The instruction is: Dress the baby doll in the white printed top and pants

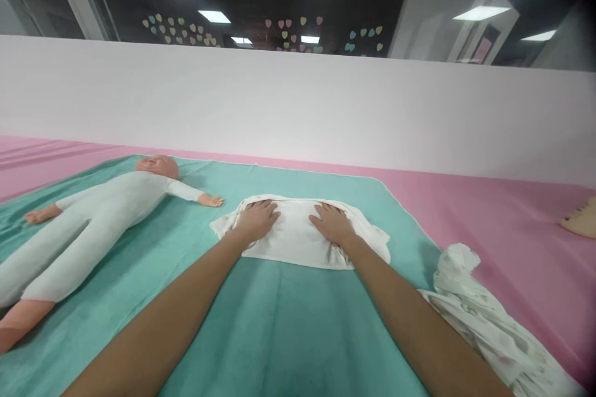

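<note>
A person's two bare hands are lying flat on a white, short-sided cloth garment (294, 232), which is resting folded on a teal, soft-napped blanket (298, 335) straight ahead of the wearer. The left hand (257, 222) is covering the cloth's left part and the right hand (332, 224) its right part, palms down, fingers loosely spread; neither is visibly gripping anything, though whether the fingertips are tucking under the far fold cannot be told. The matching placement is probably keeping the fabric taut and level, as the middle is lying smooth while creases are gathering near the right wrist.

To the left, a life-size baby doll in a white, long-sleeved bodysuit (125, 198) is lying on its back, arms outstretched, one hand reaching near the garment without touching it; its position is seemingly leaving the centre free for the cloth. At right, a crumpled white cloth with a faint print (493, 329) is spilling over the blanket's edge onto a pink, smooth sheet (428, 205), apparently set aside within reach. Behind, a plain white partition (288, 105) is bounding the bed-like surface.
</note>
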Available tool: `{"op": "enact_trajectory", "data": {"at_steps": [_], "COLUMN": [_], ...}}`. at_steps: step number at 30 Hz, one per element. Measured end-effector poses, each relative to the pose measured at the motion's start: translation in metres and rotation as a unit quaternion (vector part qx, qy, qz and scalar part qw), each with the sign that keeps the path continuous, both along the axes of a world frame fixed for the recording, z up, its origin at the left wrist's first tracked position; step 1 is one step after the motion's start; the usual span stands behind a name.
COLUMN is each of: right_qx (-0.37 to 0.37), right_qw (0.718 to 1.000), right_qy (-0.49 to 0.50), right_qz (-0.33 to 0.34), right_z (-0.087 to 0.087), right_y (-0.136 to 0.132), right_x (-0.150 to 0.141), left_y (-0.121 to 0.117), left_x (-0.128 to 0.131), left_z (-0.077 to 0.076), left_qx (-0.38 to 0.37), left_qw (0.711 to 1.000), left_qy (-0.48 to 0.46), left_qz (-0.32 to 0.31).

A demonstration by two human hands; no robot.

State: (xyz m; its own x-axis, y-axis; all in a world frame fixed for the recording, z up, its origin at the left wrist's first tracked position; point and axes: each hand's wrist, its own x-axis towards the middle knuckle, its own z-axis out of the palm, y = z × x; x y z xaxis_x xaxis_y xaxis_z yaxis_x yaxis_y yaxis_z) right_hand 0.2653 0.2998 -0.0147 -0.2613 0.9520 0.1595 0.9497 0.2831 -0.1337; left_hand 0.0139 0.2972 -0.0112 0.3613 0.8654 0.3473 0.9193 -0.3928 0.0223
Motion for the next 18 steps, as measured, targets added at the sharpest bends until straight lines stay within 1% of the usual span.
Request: {"op": "enact_trajectory", "data": {"at_steps": [3, 6, 9, 12, 13, 15, 18], "right_qx": [0.008, 0.037, 0.056, 0.061, 0.058, 0.045, 0.032], "right_qw": [1.0, 0.998, 0.994, 0.983, 0.979, 0.973, 0.974], "right_qy": [-0.004, -0.004, -0.002, 0.029, 0.042, 0.061, 0.066], "right_qz": [0.021, 0.045, 0.091, 0.168, 0.19, 0.216, 0.214], "right_z": [0.003, 0.005, 0.005, 0.004, 0.004, 0.007, 0.015], "right_y": [0.001, -0.007, -0.03, -0.067, -0.08, -0.105, -0.13], "right_x": [0.002, -0.004, -0.012, -0.013, -0.01, 0.0, 0.023], "left_y": [-0.008, -0.028, -0.061, -0.095, -0.104, -0.114, -0.115], "left_x": [0.005, 0.015, 0.022, 0.016, 0.01, -0.004, -0.026], "left_z": [0.003, 0.008, 0.014, 0.021, 0.023, 0.026, 0.027], "left_qx": [0.044, 0.054, 0.01, -0.06, -0.078, -0.091, -0.083], "left_qw": [0.999, 0.994, 0.985, 0.973, 0.97, 0.97, 0.977], "left_qy": [-0.002, -0.005, -0.029, -0.065, -0.071, -0.072, -0.065], "left_qz": [-0.027, -0.091, -0.171, -0.215, -0.219, -0.213, -0.183]}}
